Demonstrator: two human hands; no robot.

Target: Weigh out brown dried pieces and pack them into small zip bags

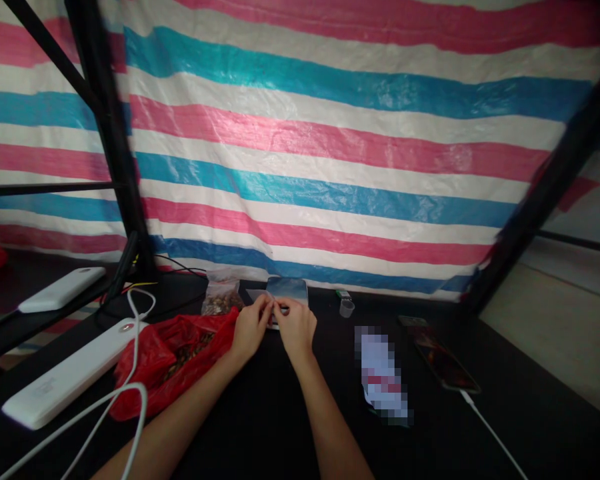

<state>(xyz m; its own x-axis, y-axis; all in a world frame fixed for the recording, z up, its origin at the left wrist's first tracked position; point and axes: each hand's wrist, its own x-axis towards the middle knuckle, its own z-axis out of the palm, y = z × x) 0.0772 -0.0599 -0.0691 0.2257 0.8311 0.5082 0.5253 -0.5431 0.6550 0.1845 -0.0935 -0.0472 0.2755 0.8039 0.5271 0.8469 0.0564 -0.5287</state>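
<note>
Head view: I see left hand (251, 327) and right hand (295, 325) pinching small packet (286, 291) together on counter (260, 413). I advise short fingertip grip, wrists low, red bag (173, 357) kept aside.

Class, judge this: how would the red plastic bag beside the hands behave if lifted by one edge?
The red bag looks crumpled and thin, so probably floppy. It lies open with small brown pieces inside, which might spill. Likely light for its size.

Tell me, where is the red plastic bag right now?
The red plastic bag lies on the dark table, left of the left hand, between that hand and a white power bank.
</note>
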